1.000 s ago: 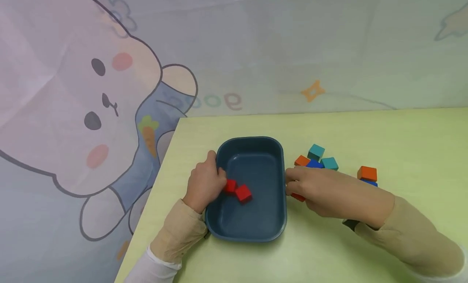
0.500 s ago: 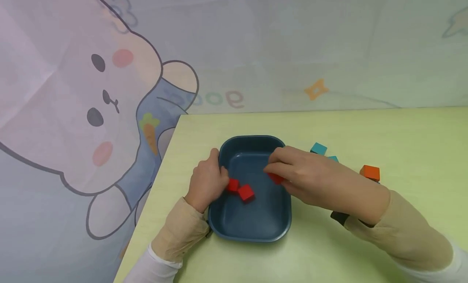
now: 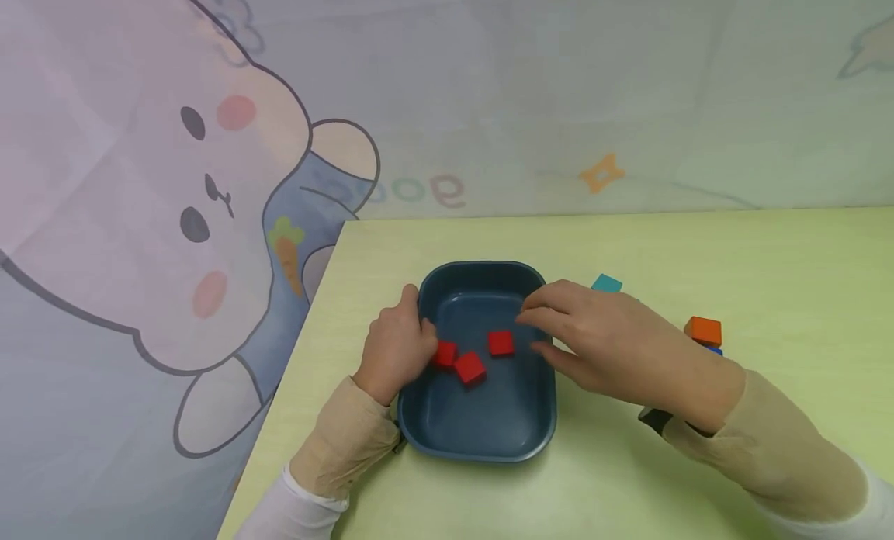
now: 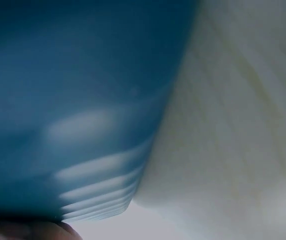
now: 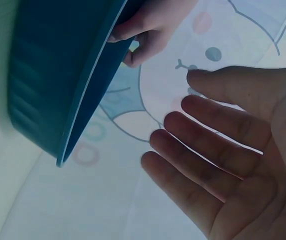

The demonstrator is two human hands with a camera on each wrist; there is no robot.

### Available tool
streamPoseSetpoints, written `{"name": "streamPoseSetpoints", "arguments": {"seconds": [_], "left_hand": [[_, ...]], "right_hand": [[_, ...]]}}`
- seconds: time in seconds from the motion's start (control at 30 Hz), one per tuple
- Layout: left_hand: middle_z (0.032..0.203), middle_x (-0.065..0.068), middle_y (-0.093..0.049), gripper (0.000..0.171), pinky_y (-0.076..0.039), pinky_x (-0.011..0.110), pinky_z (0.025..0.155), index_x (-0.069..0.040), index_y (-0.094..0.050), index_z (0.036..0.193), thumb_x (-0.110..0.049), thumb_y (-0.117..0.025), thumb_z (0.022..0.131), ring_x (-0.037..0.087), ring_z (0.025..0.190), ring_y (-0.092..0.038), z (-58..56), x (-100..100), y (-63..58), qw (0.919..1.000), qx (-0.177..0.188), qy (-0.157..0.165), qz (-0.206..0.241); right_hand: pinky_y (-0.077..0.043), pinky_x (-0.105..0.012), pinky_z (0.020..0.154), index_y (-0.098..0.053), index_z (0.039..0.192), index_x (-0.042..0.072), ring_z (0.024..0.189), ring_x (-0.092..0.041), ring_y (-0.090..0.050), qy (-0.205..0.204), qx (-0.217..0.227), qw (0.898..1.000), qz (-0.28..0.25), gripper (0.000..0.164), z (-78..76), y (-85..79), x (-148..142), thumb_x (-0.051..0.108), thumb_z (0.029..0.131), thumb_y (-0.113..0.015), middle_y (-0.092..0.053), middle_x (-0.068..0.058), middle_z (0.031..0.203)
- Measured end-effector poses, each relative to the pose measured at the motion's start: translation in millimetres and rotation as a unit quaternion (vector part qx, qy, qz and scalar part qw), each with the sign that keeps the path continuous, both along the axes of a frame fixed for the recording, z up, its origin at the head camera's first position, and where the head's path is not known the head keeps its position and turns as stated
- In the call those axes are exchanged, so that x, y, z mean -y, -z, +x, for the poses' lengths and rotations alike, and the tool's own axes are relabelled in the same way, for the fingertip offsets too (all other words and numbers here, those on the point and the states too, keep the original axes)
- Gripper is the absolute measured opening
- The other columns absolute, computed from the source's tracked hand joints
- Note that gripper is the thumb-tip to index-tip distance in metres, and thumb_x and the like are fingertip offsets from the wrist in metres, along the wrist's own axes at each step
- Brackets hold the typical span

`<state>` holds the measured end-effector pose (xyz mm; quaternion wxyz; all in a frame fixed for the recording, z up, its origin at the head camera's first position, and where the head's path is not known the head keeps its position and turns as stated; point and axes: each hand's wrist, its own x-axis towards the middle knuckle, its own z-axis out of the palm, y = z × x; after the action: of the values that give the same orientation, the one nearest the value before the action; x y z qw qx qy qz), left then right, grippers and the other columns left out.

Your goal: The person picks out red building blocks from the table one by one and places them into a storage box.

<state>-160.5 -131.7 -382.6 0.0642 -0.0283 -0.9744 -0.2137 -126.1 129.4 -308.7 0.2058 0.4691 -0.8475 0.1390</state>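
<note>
A dark blue rectangular bin point(image 3: 475, 439) with rounded corners stands on the table, and three red cubes point(image 3: 470, 368) lie inside it. My left hand point(image 3: 394, 346) grips the bin's left rim, thumb over the inner side. In the left wrist view the bin's outer wall point(image 4: 93, 100) fills much of the picture, with fingertips at the bottom corner. Over the bin's right rim hovers my right hand point(image 3: 594, 334), its fingers spread and holding nothing. The right wrist view shows that bare palm point(image 5: 233, 155) beside the bin's wall point(image 5: 48, 85).
Right of the bin a teal cube point(image 3: 607, 283) peeks out behind my right hand. Farther right sits an orange cube point(image 3: 704, 330) with a blue cube point(image 3: 714, 352) beside it, partly covered by the forearm. A printed cloth point(image 3: 489, 98) hangs behind the table.
My right hand has carried a red cube from beside the bin over its right rim and let it go inside. The left hand keeps its grip on the rim.
</note>
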Motion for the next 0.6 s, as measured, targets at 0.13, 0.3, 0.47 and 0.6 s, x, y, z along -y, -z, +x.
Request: {"name": "streamPoseSetpoints", "arguments": {"seconds": [0.13, 0.3, 0.47, 0.6], "left_hand": [[0.063, 0.016, -0.063, 0.015, -0.039, 0.03, 0.041, -0.005, -0.05, 0.1, -0.012, -0.054, 0.087, 0.028, 0.047, -0.057, -1.9, 1.4, 2.4, 0.9999, 0.009, 0.003, 0.014], [0.06, 0.013, -0.058, 0.014, -0.038, 0.027, 0.041, -0.006, -0.049, 0.094, -0.018, -0.056, 0.091, 0.026, 0.047, -0.056, -5.2, 4.9, 6.2, 0.9992, 0.019, 0.006, 0.035], [0.057, 0.007, -0.05, 0.031, -0.036, 0.026, 0.043, -0.007, -0.05, 0.092, -0.037, -0.055, 0.095, 0.022, 0.046, -0.052, -2.9, 9.1, 2.3, 0.9985, 0.037, 0.011, 0.04], [0.063, 0.008, -0.061, 0.048, -0.04, 0.031, 0.045, -0.009, -0.058, 0.103, -0.055, -0.047, 0.095, 0.023, 0.051, -0.058, 2.4, 11.0, -13.3, 0.9999, 0.014, -0.009, 0.0]], "right_hand": [[-0.055, -0.024, 0.056, -0.071, 0.1, 0.008, 0.086, -0.013, -0.066, 0.015, 0.004, 1.0, 0.024, 0.03, 2.6, 5.6, -5.0, 0.015, 0.074, -0.083, -0.068, -0.003, 0.102], [-0.055, -0.024, 0.056, -0.072, 0.1, 0.011, 0.085, -0.011, -0.065, 0.033, 0.016, 0.998, 0.044, 0.029, 2.9, 14.5, -13.1, 0.017, 0.074, -0.082, -0.068, 0.0, 0.1], [-0.049, -0.023, 0.047, -0.071, 0.105, 0.015, 0.075, -0.008, -0.065, 0.069, 0.01, 0.997, 0.037, 0.034, 3.8, 22.4, -30.7, 0.018, 0.073, -0.081, -0.069, 0.002, 0.101], [-0.055, -0.033, 0.055, -0.067, 0.119, 0.015, 0.099, -0.021, -0.069, 0.114, 0.008, 0.993, 0.021, 0.046, 3.1, 25.4, -50.5, 0.025, 0.076, -0.079, -0.068, -0.002, 0.116]]}}
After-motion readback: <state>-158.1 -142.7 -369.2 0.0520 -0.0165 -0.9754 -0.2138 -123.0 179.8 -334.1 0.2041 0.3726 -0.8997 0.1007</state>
